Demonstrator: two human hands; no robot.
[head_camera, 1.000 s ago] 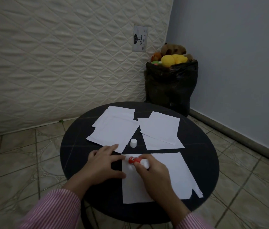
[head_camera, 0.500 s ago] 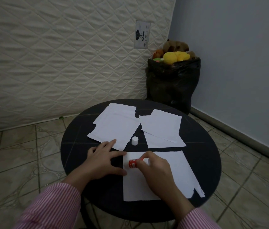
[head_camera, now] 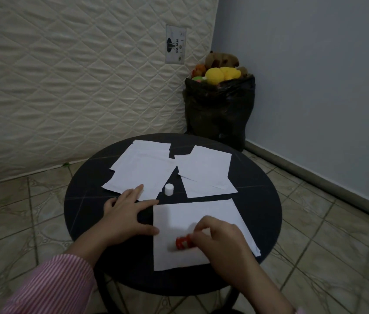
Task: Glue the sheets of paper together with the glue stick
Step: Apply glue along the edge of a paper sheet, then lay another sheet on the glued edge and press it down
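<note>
From the head camera we see our right hand (head_camera: 220,242) gripping the red glue stick (head_camera: 184,242), its tip down on the near sheet of paper (head_camera: 192,214) on the round black table (head_camera: 83,200). Our left hand (head_camera: 125,217) lies flat with spread fingers, thumb pinning that sheet's left edge. The white cap (head_camera: 169,189) stands between two loose piles of sheets (head_camera: 142,172) further back.
</note>
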